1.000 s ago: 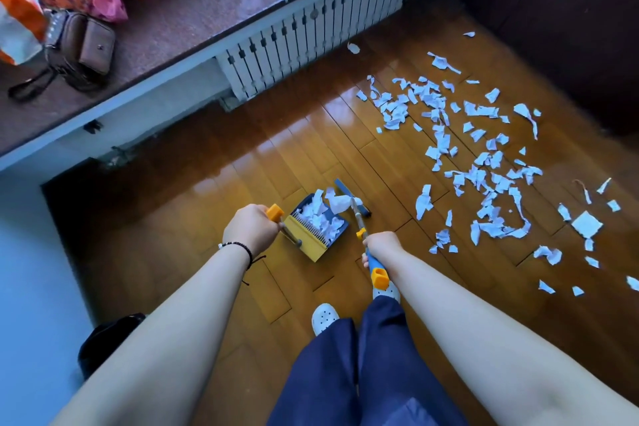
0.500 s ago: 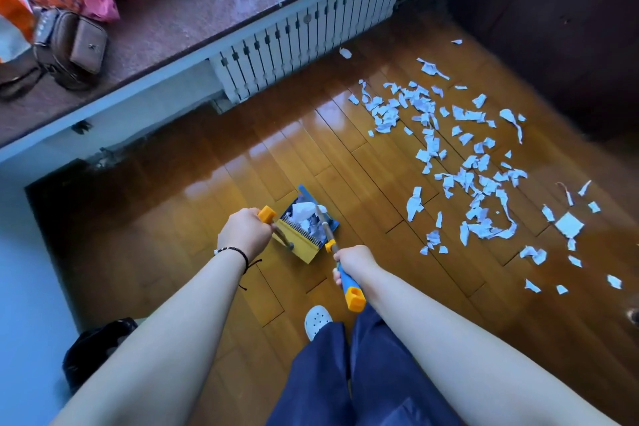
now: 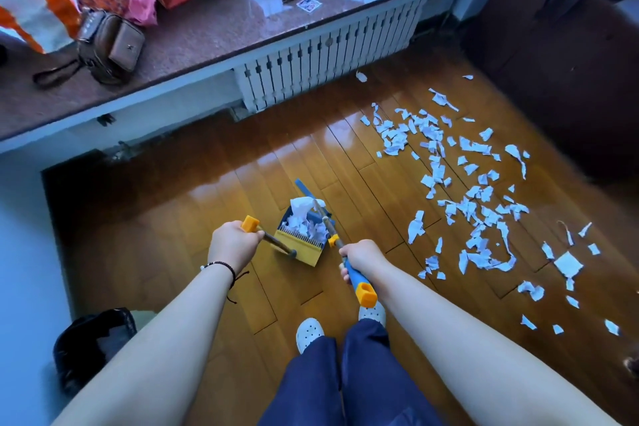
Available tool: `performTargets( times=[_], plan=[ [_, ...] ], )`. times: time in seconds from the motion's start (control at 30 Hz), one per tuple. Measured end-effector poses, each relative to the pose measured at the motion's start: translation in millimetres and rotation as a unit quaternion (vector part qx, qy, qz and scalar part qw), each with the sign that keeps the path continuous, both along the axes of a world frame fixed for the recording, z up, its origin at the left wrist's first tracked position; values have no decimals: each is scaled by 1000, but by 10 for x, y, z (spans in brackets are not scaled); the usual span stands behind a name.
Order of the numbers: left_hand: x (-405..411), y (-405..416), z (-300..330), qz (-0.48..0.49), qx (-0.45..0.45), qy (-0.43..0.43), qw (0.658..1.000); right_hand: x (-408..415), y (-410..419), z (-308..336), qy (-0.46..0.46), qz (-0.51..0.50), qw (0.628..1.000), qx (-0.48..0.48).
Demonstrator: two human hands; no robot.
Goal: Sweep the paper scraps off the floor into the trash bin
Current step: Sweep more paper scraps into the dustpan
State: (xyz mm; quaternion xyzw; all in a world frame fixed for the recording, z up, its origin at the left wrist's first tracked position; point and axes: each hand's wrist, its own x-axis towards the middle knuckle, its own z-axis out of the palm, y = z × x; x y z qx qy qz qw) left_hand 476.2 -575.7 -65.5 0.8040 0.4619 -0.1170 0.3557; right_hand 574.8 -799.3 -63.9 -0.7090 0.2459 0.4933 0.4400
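Head view. The left hand (image 3: 232, 245) is wrapped around the orange-capped handle (image 3: 250, 224) of a long-handled dustpan (image 3: 301, 241), which is tipped back, probably so that the scraps already gathered (image 3: 304, 220) stay behind its yellow comb edge. The right hand (image 3: 363, 258) grips the blue broom handle (image 3: 358, 282), with the broom head (image 3: 304, 188) resting at the pan's mouth, seemingly to pin the load in place. Most of the paper scraps (image 3: 463, 190) lie loose on the wooden floor (image 3: 207, 190) to the right, well apart from the pan. A dark bag-lined trash bin (image 3: 93, 342) stands at lower left, beside the wall; judged stage: carrying a partial load.
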Motion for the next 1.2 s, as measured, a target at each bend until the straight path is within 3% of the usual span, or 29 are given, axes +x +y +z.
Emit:
performTargets(
  times=[0.3, 0.53, 0.9, 1.2],
  plan=[
    [-394, -206, 203, 96, 5, -40, 995, 16, 207, 426, -37, 51, 998, 24],
    [-1062, -684, 396, 249, -3, -108, 962, -357, -76, 788, -80, 180, 980, 31],
    [-2161, -1638, 809, 473, 33, -193, 859, -1396, -558, 1395, -149, 375, 910, 101],
    [-3098, -1848, 1068, 574, 38, -255, 777, -2298, -515, 1594, -195, 464, 855, 126]
  ],
)
